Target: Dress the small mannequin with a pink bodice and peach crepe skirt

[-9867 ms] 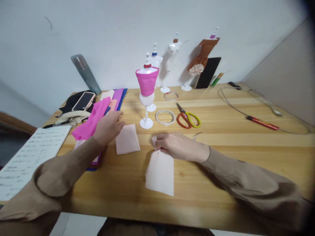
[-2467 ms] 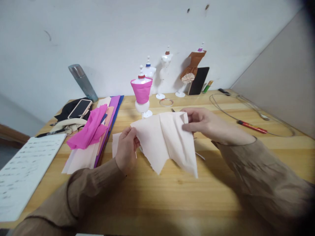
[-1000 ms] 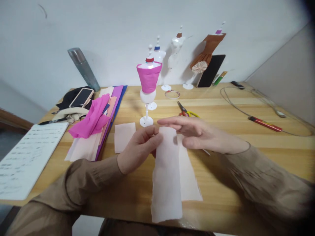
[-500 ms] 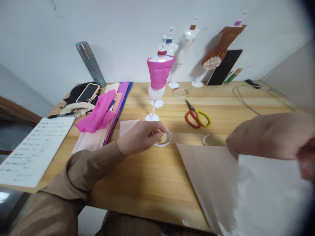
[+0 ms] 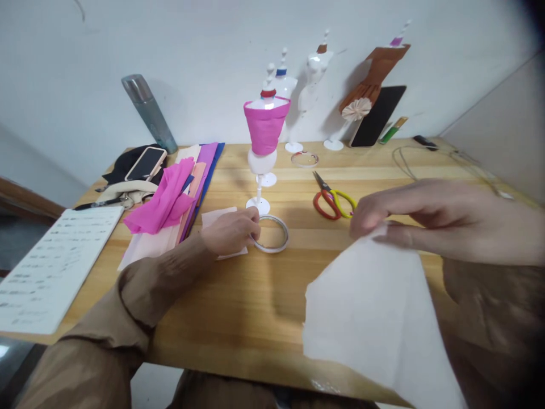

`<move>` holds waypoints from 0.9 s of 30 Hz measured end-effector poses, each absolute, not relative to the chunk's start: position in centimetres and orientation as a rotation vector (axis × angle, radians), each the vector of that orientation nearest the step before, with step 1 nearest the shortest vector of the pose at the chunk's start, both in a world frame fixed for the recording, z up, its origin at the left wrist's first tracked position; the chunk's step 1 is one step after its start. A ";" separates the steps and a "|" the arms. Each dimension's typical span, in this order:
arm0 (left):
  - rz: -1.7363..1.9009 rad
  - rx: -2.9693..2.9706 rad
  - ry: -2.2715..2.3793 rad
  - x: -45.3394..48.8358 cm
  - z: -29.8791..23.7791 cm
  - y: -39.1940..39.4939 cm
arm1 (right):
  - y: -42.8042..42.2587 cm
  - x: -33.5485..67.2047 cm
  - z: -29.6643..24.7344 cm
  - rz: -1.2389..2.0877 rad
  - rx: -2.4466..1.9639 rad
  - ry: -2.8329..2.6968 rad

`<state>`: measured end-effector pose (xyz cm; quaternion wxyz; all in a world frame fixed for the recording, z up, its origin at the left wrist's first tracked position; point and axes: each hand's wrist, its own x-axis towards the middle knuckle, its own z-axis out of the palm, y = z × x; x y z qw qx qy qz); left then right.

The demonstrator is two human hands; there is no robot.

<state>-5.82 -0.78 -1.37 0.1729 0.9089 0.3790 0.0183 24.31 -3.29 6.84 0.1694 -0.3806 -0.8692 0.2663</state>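
My right hand [image 5: 430,218] pinches the top edge of a pale pink crepe paper sheet [image 5: 374,318], held up close to the camera above the table's front right. My left hand [image 5: 232,230] rests on the wooden table [image 5: 238,301] with its fingers curled at the rim of a white tape ring [image 5: 272,241]. It lies over a small pale pink paper piece [image 5: 215,218]. Just behind stands a small white mannequin wrapped in bright pink paper [image 5: 264,133].
Red and yellow scissors [image 5: 332,200] lie behind my right hand. Coloured paper sheets [image 5: 170,201] are stacked at left, with a phone [image 5: 145,163], a grey bottle [image 5: 149,113] and a printed sheet [image 5: 46,267]. More mannequins [image 5: 313,85], a dark phone [image 5: 377,116] and cables [image 5: 426,165] line the back.
My right hand lifted the pale pink sheet off the table and up toward the camera. My left hand let go of it and went to the tape ring.
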 end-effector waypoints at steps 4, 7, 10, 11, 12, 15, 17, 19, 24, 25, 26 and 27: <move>0.289 2.414 0.914 -5.9 -0.8 -0.9 | -2.4 24.4 7.0 1.046 -0.810 -2.451; 0.338 2.018 0.910 -6.0 -0.3 -0.9 | -2.3 23.9 6.5 1.202 -0.750 -2.257; 0.387 1.631 0.832 -5.9 0.1 -1.1 | -2.2 22.8 5.5 1.246 -0.813 -2.191; 0.419 1.552 0.808 -5.8 0.3 -1.1 | -2.2 22.2 5.2 1.256 -0.823 -2.200; 0.451 1.495 0.802 -5.7 0.4 -1.2 | -2.2 21.7 5.0 1.272 -0.818 -2.214; 0.498 1.420 0.865 -5.6 0.5 -1.4 | -2.4 20.1 4.3 1.332 -0.811 -2.217; 0.512 1.420 0.909 -5.6 0.5 -1.4 | -2.5 19.3 3.9 1.359 -0.862 -2.196; 0.498 1.431 0.903 -5.6 0.4 -1.5 | -2.6 18.9 3.6 1.297 -0.924 -2.206; 0.457 1.477 0.871 -5.5 0.3 -1.7 | -2.6 19.1 3.5 0.893 -1.082 -2.272; 0.464 1.506 0.866 -5.4 0.3 -1.7 | -2.6 19.2 3.7 0.880 -1.098 -2.276; 0.481 1.530 0.860 -5.3 0.3 -1.7 | -2.7 19.3 3.8 0.903 -1.102 -2.277; 0.505 1.543 0.859 -5.3 0.3 -1.7 | -2.7 19.3 4.0 0.952 -1.098 -2.269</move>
